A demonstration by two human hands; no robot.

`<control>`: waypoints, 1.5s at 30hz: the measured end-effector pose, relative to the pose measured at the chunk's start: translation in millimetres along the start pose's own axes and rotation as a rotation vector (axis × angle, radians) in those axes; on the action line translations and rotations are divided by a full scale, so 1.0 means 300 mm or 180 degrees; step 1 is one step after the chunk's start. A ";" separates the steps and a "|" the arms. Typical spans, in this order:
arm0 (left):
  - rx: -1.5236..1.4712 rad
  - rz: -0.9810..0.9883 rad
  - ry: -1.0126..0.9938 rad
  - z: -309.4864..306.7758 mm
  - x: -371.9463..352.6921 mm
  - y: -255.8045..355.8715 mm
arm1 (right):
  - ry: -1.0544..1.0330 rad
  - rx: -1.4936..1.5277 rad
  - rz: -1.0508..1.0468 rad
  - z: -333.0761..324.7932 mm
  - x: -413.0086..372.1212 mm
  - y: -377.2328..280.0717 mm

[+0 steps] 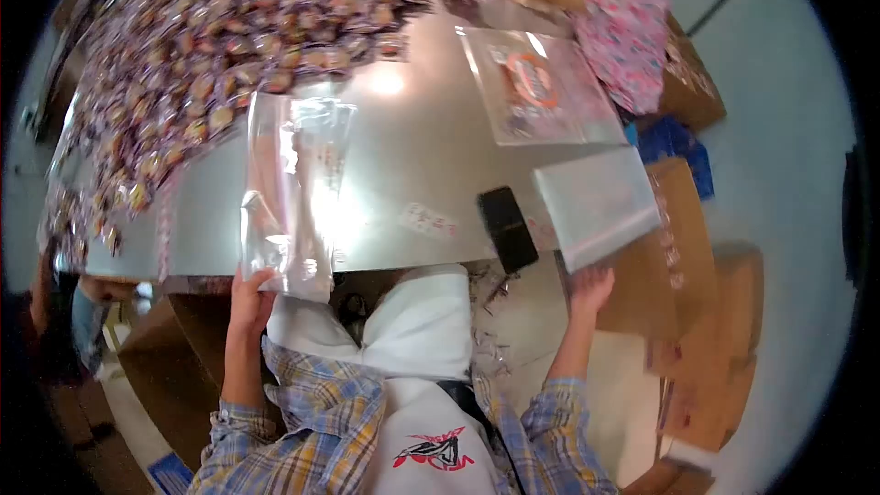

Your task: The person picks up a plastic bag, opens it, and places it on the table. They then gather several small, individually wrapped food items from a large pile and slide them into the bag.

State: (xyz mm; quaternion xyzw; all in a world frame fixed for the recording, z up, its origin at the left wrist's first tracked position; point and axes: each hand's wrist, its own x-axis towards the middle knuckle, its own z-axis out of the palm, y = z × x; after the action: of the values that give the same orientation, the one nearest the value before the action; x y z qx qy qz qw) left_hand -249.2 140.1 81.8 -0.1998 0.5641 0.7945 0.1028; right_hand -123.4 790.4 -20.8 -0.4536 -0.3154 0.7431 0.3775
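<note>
At the table's front edge, my left hand (251,299) grips the lower end of a clear plastic bag (268,192), which lies lengthwise over the metal tabletop. My right hand (591,290) is at the near edge of a stack of clear plastic bags (600,206); its fingers are a little apart and point up toward the stack. Between the two hands, a black phone (507,228) lies at the table edge, close to the left side of the stack.
A large heap of small wrapped snacks (229,46) covers the table's far left. Printed clear bags (541,87) lie beyond the stack. A person in a pink patterned top (623,37) reaches over the far side. Cardboard boxes (701,312) stand at the right.
</note>
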 end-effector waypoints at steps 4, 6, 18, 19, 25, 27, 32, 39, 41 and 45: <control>-0.0103 -0.0261 -0.0077 -0.071 -0.053 -0.018 | 0.0352 -0.1502 -0.2910 -0.032 -0.275 0.073; -0.0539 -0.0190 -0.0272 -0.055 -0.087 -0.026 | -0.0924 -0.1653 -0.1863 0.055 -0.527 0.162; 0.0505 -0.0672 -0.0880 -0.180 -0.264 -0.034 | -0.2810 -0.1827 0.1982 0.552 -1.225 0.554; 0.0549 -0.0399 -0.0928 -0.201 -0.260 -0.059 | -0.2906 -0.2026 0.1626 0.611 -1.265 0.545; -0.0342 -0.0469 -0.1294 -0.299 -0.236 0.001 | -0.3634 -0.2307 0.0976 0.743 -1.262 0.552; -0.2214 -0.0535 -0.1372 -0.366 -0.203 -0.069 | -0.3835 -0.1966 0.1134 0.803 -1.272 0.540; -0.0534 -0.0698 -0.0903 -0.357 -0.114 0.094 | -0.4285 -0.2202 0.0700 0.962 -1.421 0.431; -0.0457 0.1037 -0.0620 -0.121 -0.134 0.227 | -0.6250 -0.2169 -0.3132 1.102 -1.640 0.340; -0.0639 0.1302 -0.0976 -0.092 -0.165 0.207 | -0.6379 -0.2454 -0.3695 1.110 -1.704 0.343; -0.1298 0.1727 -0.0661 -0.088 -0.151 0.064 | -0.6529 -0.2407 -0.4267 1.052 -1.681 0.428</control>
State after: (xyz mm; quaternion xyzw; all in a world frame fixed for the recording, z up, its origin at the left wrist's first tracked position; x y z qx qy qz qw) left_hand -210.7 111.4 110.5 0.0228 0.4130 0.9053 -0.0971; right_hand -293.4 257.0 217.8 0.4921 -0.8166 0.2809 0.1098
